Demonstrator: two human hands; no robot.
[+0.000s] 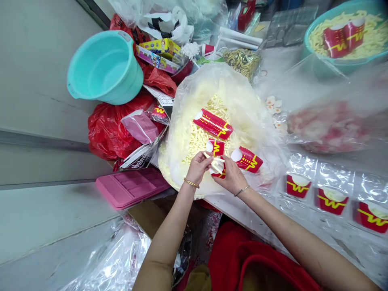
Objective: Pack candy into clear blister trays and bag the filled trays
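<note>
My left hand and my right hand meet over a large clear plastic bag that lies open. Between their fingertips are a few pale yellow fry-shaped sticks, pinched by both hands. Just below the sticks, a red fry carton with a yellow zigzag is partly covered by my right hand. Inside the bag is a heap of the same sticks. On it lie a long nested stack of cartons, a single carton and a shorter nested stack.
Several clear pouches with red cartons lie at the right. A bag of red and white pieces lies behind them. At the back right stands a tub of sticks. A turquoise basin, red bags and a pink tray crowd the left.
</note>
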